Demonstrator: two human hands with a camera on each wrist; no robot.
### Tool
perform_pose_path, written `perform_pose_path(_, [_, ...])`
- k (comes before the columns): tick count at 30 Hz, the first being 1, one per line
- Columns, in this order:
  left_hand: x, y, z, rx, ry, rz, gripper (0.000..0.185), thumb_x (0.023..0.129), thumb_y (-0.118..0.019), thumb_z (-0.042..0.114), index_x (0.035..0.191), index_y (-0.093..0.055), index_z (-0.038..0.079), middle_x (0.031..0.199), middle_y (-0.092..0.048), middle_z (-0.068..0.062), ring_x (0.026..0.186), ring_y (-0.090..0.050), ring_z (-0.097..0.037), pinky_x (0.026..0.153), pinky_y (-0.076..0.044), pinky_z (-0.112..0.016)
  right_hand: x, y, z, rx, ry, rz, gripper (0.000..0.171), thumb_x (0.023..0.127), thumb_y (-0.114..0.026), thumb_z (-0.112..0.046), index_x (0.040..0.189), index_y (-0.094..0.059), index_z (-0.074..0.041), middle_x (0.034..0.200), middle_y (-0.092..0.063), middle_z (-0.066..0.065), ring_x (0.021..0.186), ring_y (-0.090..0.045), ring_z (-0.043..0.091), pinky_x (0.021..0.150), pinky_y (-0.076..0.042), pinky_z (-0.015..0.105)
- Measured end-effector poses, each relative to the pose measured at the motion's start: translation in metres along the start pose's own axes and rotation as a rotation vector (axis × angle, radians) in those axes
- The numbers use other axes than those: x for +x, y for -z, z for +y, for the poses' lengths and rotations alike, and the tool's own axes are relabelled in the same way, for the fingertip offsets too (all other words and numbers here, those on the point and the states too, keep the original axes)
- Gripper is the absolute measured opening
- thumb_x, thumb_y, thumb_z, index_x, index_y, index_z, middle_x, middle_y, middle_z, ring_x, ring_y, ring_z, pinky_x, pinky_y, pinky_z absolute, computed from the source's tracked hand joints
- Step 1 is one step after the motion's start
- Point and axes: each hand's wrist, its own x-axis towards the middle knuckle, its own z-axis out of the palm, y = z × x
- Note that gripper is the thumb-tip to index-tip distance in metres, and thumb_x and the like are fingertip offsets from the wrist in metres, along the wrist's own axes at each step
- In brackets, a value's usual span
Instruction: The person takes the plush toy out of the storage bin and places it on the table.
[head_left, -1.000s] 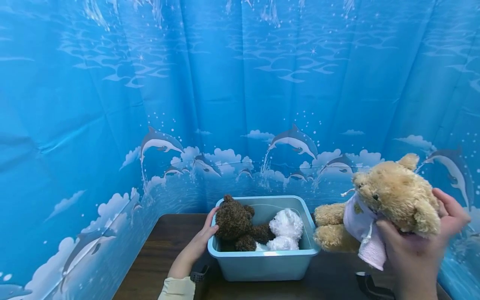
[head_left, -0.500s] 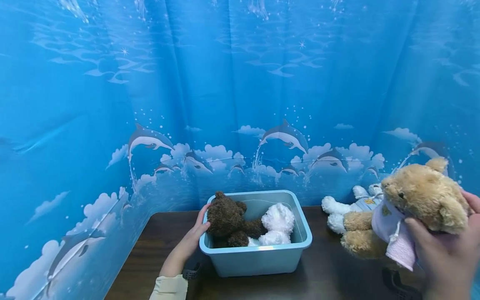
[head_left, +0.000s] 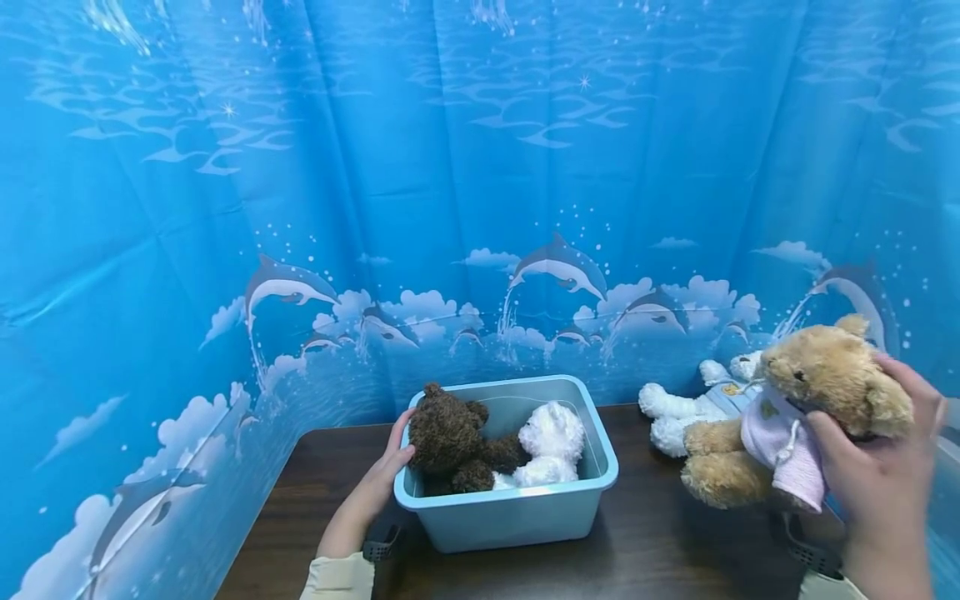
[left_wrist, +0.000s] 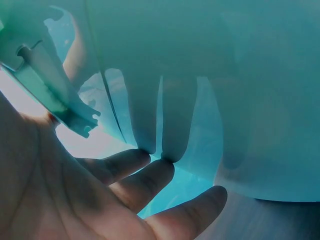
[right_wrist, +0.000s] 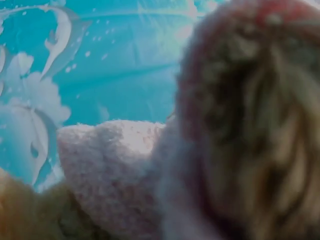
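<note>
Lower and further toward the right edge of the dark wooden surface [head_left: 645,550] than a second ago, the tan plush teddy bear in a pale pink top [head_left: 795,408] now hangs just above the boards, and a white plush bear in a blue striped shirt [head_left: 697,404], hidden behind it a second ago, shows lying against the back edge near the right corner. The right hand [head_left: 881,467] grips the tan bear round its head and shoulders, thumb across the pink top and fingers [head_left: 911,383] curled over the back of the head, so the legs dangle free toward the surface; the right wrist view shows only blurred fur and pink cloth close up, which fits a tight hold. The left hand [head_left: 378,483] has stayed where it was, flat against the left wall of the light blue plastic tub [head_left: 517,521], which sits at the middle of the surface near the back edge. Its fingers [left_wrist: 150,175] lie nearly straight and relaxed, tips touching the tub's ribbed wall in the left wrist view and holding nothing, a pose that seems to steady the tub. Inside the tub a dark brown curly plush bear [head_left: 450,446] leans in the left half, and a fluffy white plush toy [head_left: 551,442] is tucked beside it, touching it, on the right
</note>
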Motion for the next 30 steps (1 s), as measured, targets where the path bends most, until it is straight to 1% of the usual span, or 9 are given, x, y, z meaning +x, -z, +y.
perform_pose_path(5, [-0.002, 0.001, -0.001, 0.004, 0.009, 0.015, 0.074, 0.113, -0.035, 0.048, 0.176, 0.002, 0.033, 0.185, 0.01, -0.012, 0.169, 0.009, -0.049, 0.122, 0.0, -0.089, -0.002, -0.005, 0.027, -0.155, -0.183, -0.07, 0.091, 0.08, -0.081, 0.012, 0.158, -0.053, -0.024, 0.145, -0.03, -0.031, 0.129, -0.038, -0.005, 0.117, -0.029, 0.021])
perform_pose_path(11, [0.0, 0.002, 0.005, 0.01, 0.0, 0.008, 0.073, 0.113, -0.034, 0.047, 0.176, 0.002, 0.032, 0.185, 0.011, -0.011, 0.169, 0.01, -0.049, 0.122, 0.0, -0.089, 0.0, -0.005, 0.051, -0.235, -0.258, -0.248, 0.09, 0.09, -0.077, 0.004, 0.165, -0.038, -0.026, 0.164, -0.032, 0.013, 0.147, -0.037, 0.042, 0.129, -0.025, 0.052])
perform_pose_path(13, [0.001, 0.002, 0.008, 0.017, -0.002, 0.009, 0.073, 0.113, -0.035, 0.047, 0.176, 0.001, 0.033, 0.185, 0.012, -0.012, 0.169, 0.011, -0.049, 0.123, 0.0, -0.089, -0.001, -0.006, 0.059, -0.223, -0.223, -0.313, 0.088, 0.093, -0.075, 0.002, 0.167, -0.033, -0.022, 0.165, -0.026, 0.023, 0.146, -0.035, 0.05, 0.129, -0.026, 0.046])
perform_pose_path(15, [0.001, 0.002, 0.009, 0.02, 0.0, 0.011, 0.073, 0.113, -0.035, 0.047, 0.176, 0.001, 0.032, 0.185, 0.013, -0.012, 0.169, 0.011, -0.049, 0.122, 0.0, -0.089, -0.005, -0.007, 0.066, -0.2, -0.178, -0.391, 0.087, 0.097, -0.074, 0.001, 0.168, -0.029, -0.018, 0.163, -0.025, 0.026, 0.144, -0.035, 0.052, 0.124, -0.026, 0.028])
perform_pose_path(18, [0.001, 0.002, 0.009, 0.021, -0.001, 0.008, 0.073, 0.113, -0.035, 0.045, 0.176, 0.001, 0.031, 0.185, 0.013, -0.012, 0.169, 0.013, -0.049, 0.123, 0.001, -0.089, -0.008, -0.01, 0.077, -0.186, -0.12, -0.485, 0.084, 0.098, -0.074, 0.0, 0.167, -0.027, -0.012, 0.156, -0.029, 0.024, 0.135, -0.042, 0.025, 0.104, -0.027, 0.01])
perform_pose_path(22, [0.001, 0.0, 0.007, 0.013, 0.002, 0.003, 0.073, 0.114, -0.035, 0.045, 0.176, 0.0, 0.031, 0.185, 0.013, -0.012, 0.169, 0.013, -0.049, 0.123, 0.001, -0.089, -0.008, -0.013, 0.088, -0.189, -0.077, -0.548, 0.083, 0.095, -0.079, 0.0, 0.163, -0.032, -0.009, 0.15, -0.037, 0.024, 0.121, -0.036, -0.004, 0.09, -0.029, 0.011])
perform_pose_path(26, [0.0, -0.002, 0.005, 0.003, -0.005, 0.002, 0.073, 0.113, -0.035, 0.046, 0.176, 0.0, 0.031, 0.184, 0.012, -0.013, 0.168, 0.013, -0.05, 0.122, 0.001, -0.089, -0.007, -0.011, 0.093, -0.198, -0.091, -0.585, 0.084, 0.094, -0.08, 0.0, 0.161, -0.031, -0.005, 0.152, -0.04, 0.033, 0.126, -0.05, 0.033, 0.092, -0.037, 0.021])
perform_pose_path(28, [0.0, -0.002, 0.004, 0.0, -0.01, 0.0, 0.074, 0.112, -0.035, 0.046, 0.176, 0.0, 0.031, 0.184, 0.013, -0.014, 0.168, 0.013, -0.051, 0.121, 0.001, -0.09, -0.006, -0.008, 0.094, -0.208, -0.11, -0.602, 0.084, 0.094, -0.08, 0.0, 0.16, -0.028, -0.002, 0.15, -0.04, 0.039, 0.124, -0.049, 0.056, 0.089, -0.037, 0.022])
perform_pose_path(30, [0.0, -0.002, 0.004, -0.001, -0.007, 0.002, 0.074, 0.112, -0.034, 0.047, 0.176, 0.0, 0.031, 0.184, 0.012, -0.014, 0.168, 0.012, -0.051, 0.122, 0.001, -0.09, -0.003, -0.005, 0.096, -0.22, -0.146, -0.626, 0.084, 0.095, -0.079, -0.002, 0.159, -0.025, 0.001, 0.147, -0.04, 0.045, 0.122, -0.047, 0.065, 0.091, -0.043, 0.03])
